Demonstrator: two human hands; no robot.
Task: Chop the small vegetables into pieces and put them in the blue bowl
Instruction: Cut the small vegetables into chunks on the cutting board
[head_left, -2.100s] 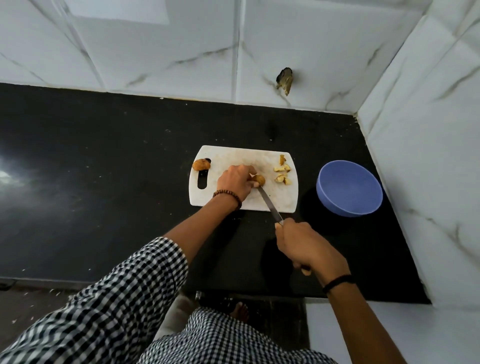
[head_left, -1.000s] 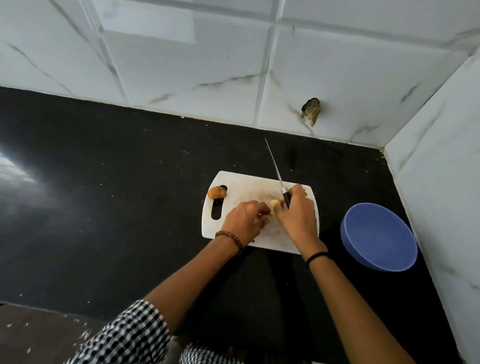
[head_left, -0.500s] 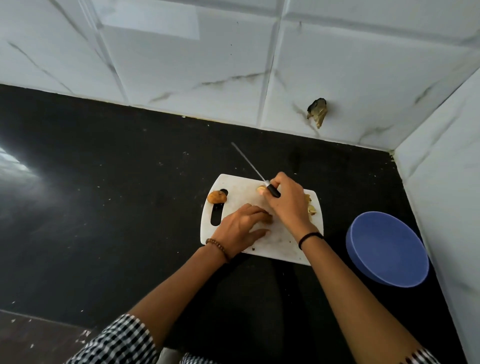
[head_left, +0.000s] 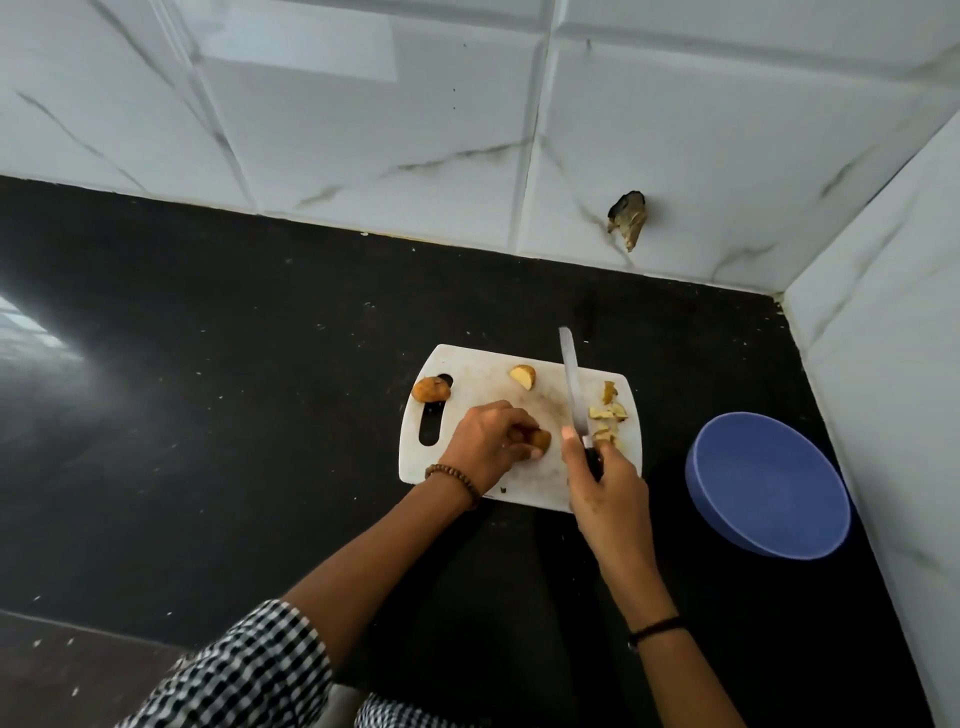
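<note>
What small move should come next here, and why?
Probably swing the knife left onto the piece the left hand holds on the cutting board and slice down: the right hand grips the knife with its blade just right of that piece, which looks larger than the chopped pieces nearby.

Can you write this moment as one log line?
left hand: holds vegetable piece | right hand: grips knife | chopped pieces: on board | blue bowl: empty

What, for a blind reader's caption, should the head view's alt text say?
A left hand holds a small vegetable on a white cutting board while the right hand grips a knife beside chopped pieces; a blue bowl stands nearby.
</note>
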